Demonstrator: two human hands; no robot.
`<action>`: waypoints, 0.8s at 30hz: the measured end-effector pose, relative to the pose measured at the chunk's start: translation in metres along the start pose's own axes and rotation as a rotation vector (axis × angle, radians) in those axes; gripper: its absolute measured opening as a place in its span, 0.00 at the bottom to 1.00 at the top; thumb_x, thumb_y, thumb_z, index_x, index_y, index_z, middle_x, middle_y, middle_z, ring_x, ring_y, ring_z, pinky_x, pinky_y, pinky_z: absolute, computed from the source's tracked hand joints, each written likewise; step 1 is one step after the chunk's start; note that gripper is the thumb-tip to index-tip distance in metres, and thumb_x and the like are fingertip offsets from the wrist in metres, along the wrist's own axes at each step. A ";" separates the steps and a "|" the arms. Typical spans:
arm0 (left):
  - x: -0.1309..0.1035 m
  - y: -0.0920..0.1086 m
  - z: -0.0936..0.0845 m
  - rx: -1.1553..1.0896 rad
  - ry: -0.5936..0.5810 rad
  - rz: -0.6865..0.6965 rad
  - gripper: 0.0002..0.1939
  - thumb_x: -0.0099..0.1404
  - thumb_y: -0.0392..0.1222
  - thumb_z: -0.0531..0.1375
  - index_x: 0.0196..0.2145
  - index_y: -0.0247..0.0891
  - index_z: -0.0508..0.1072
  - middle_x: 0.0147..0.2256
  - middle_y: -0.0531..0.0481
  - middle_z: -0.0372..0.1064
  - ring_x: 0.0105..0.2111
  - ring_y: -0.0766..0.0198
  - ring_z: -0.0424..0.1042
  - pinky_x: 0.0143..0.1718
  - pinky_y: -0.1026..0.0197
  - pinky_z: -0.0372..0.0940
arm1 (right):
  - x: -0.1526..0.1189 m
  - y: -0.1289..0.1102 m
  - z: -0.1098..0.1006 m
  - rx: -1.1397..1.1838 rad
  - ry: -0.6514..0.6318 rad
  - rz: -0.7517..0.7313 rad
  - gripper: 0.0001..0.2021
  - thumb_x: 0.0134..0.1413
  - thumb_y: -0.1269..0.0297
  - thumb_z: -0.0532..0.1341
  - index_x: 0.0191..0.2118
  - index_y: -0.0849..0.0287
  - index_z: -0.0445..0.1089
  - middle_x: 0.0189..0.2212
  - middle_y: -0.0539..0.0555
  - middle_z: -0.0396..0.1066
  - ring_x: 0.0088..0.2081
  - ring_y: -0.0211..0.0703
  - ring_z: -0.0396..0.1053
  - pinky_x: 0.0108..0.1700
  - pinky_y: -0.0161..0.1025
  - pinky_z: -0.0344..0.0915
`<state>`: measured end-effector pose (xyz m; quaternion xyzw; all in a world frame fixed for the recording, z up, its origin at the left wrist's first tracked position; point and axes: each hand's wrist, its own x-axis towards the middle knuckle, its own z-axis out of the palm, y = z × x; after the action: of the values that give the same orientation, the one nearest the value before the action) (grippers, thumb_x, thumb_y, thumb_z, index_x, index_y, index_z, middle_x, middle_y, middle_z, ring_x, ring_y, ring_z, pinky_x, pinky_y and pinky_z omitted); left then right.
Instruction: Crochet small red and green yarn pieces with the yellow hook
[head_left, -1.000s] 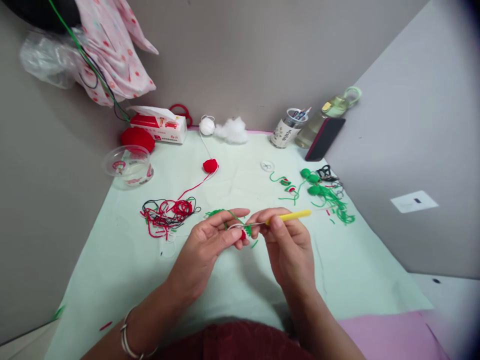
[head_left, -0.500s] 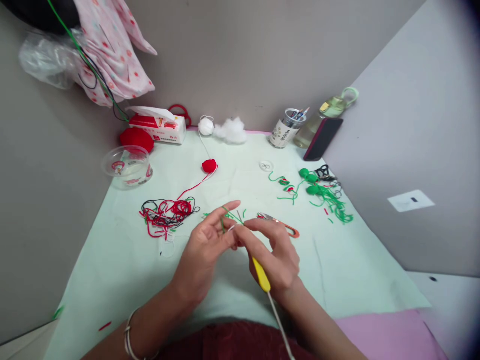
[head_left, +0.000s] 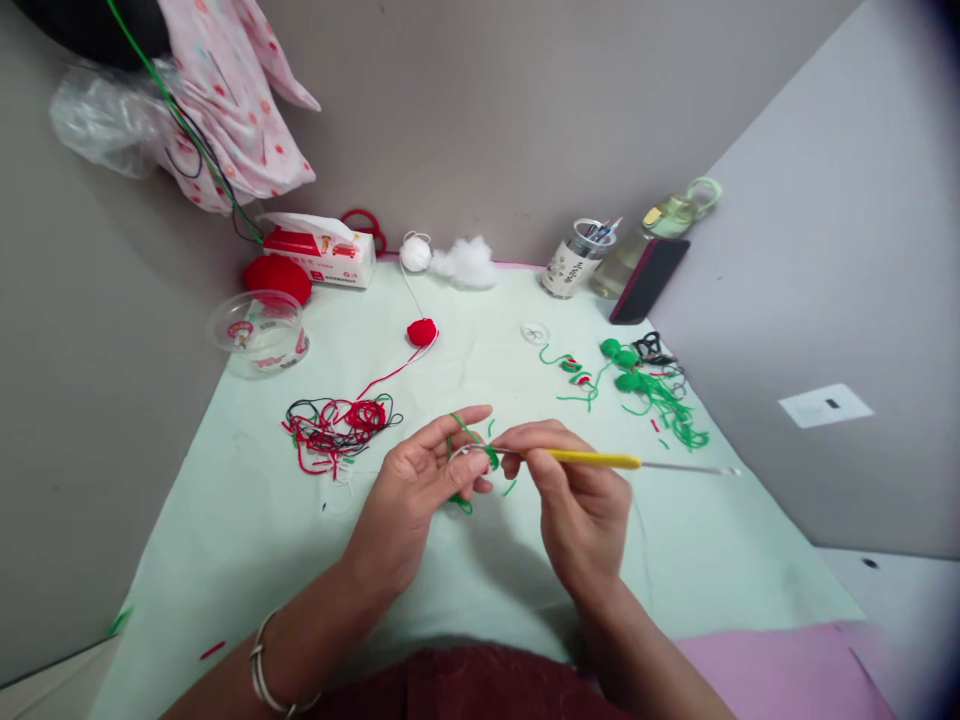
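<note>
My right hand [head_left: 581, 500] grips a crochet hook [head_left: 600, 459] with a yellow handle, held nearly level, its bare metal end pointing right. The hook's other end meets a small green crochet piece [head_left: 491, 457] with some white in it. That piece is pinched between the thumb and fingers of my left hand [head_left: 416, 490]. Green yarn [head_left: 466, 428] runs over the raised left index finger down to the piece, and a green loop [head_left: 463, 505] hangs below the fingers. Most of the piece is hidden by my fingertips.
Tangled red and black yarn [head_left: 341, 430] lies left of my hands. Behind are a red yarn ball [head_left: 421, 332], white stuffing [head_left: 466, 264], a tissue box [head_left: 322, 250] and a plastic tub [head_left: 262, 335]. Rightward are green yarn pieces [head_left: 679, 410], a pen jar [head_left: 570, 262] and a phone [head_left: 649, 282].
My right hand has turned the hook from steeply slanted towards me to nearly level, and moved slightly right. The green piece shows more plainly at my left fingertips.
</note>
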<state>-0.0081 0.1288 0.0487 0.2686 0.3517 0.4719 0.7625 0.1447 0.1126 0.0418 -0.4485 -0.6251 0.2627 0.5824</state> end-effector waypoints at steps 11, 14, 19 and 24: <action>0.005 0.004 -0.005 -0.128 0.002 -0.095 0.13 0.57 0.39 0.76 0.41 0.41 0.88 0.28 0.57 0.70 0.22 0.75 0.60 0.33 0.68 0.68 | 0.001 0.002 -0.005 0.256 0.045 0.134 0.11 0.74 0.65 0.60 0.45 0.48 0.82 0.35 0.50 0.78 0.31 0.39 0.73 0.34 0.39 0.71; 0.004 0.000 -0.005 0.020 -0.027 -0.019 0.12 0.60 0.39 0.74 0.43 0.43 0.87 0.33 0.53 0.77 0.29 0.69 0.71 0.37 0.65 0.69 | 0.003 0.006 -0.003 0.396 -0.024 0.278 0.08 0.72 0.62 0.64 0.43 0.48 0.83 0.36 0.50 0.78 0.34 0.38 0.73 0.38 0.38 0.71; 0.002 0.002 -0.011 0.328 0.027 0.129 0.14 0.64 0.43 0.72 0.49 0.48 0.85 0.46 0.49 0.79 0.46 0.59 0.76 0.51 0.58 0.69 | 0.001 0.010 -0.003 0.424 0.008 0.325 0.07 0.71 0.60 0.66 0.43 0.48 0.84 0.36 0.50 0.78 0.37 0.39 0.73 0.43 0.38 0.70; 0.005 0.014 -0.012 0.677 0.166 0.405 0.16 0.60 0.39 0.73 0.47 0.49 0.85 0.48 0.49 0.76 0.49 0.58 0.72 0.55 0.57 0.65 | 0.007 0.001 -0.002 0.328 0.067 0.227 0.09 0.72 0.63 0.64 0.45 0.47 0.83 0.37 0.49 0.79 0.38 0.38 0.75 0.42 0.36 0.73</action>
<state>-0.0233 0.1397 0.0506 0.5293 0.4877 0.4902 0.4916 0.1480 0.1189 0.0446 -0.4239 -0.4995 0.4097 0.6348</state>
